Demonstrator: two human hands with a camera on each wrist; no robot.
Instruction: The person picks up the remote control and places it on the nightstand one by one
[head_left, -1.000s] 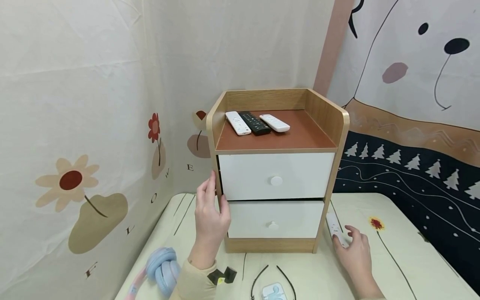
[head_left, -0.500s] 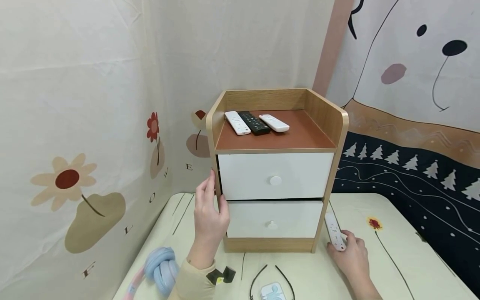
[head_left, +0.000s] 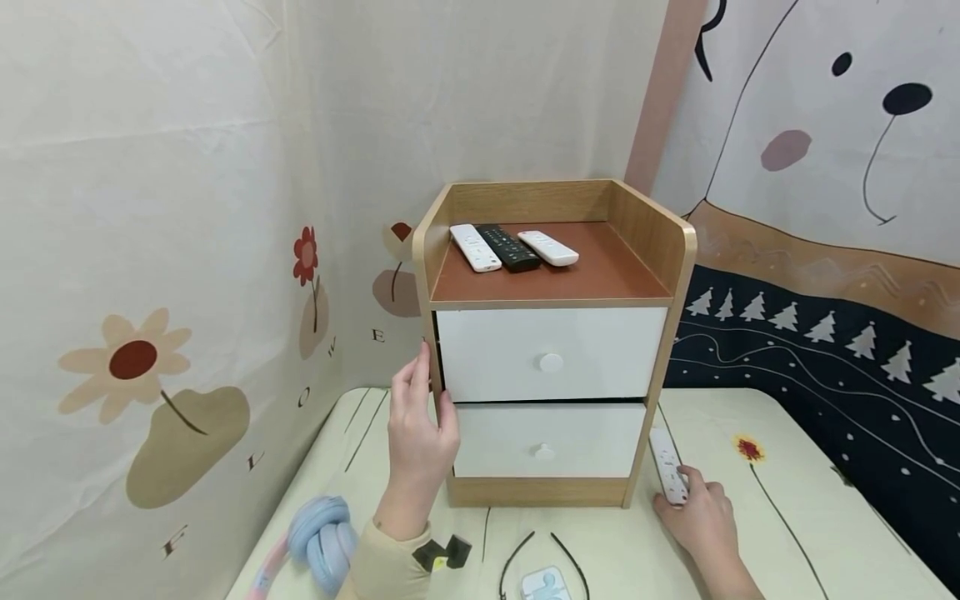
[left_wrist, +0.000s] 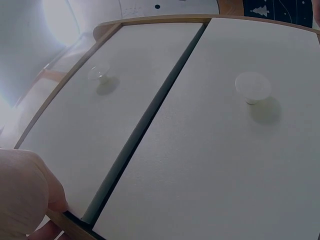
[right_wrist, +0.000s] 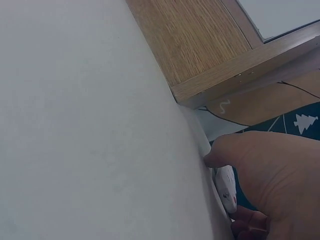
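A small wooden cabinet [head_left: 540, 492] with two white drawers stands on a pale cloth-covered surface. My left hand [head_left: 420, 442] grips its left side panel, thumb at the front edge and fingers along the outer side; in the left wrist view the thumb [left_wrist: 55, 192] lies over that wooden edge. Right of the cabinet, a white remote control [head_left: 667, 465] with small buttons lies on the cloth. My right hand [head_left: 703, 517] pinches its near end between thumb and fingers. In the right wrist view the remote is partly hidden by the hand [right_wrist: 280, 175].
Two white remotes [head_left: 476, 248] [head_left: 549, 248] and a black remote [head_left: 508, 248] lie on the cabinet's top shelf. In front are a thin black headband-like loop [head_left: 573, 557] and a pale blue-and-white case [head_left: 546, 585]. A blue knotted fabric item [head_left: 322, 537] lies left.
My right hand has closed in on the white remote's near end, and the remote has turned slightly. My left hand has stayed on the cabinet's side panel.
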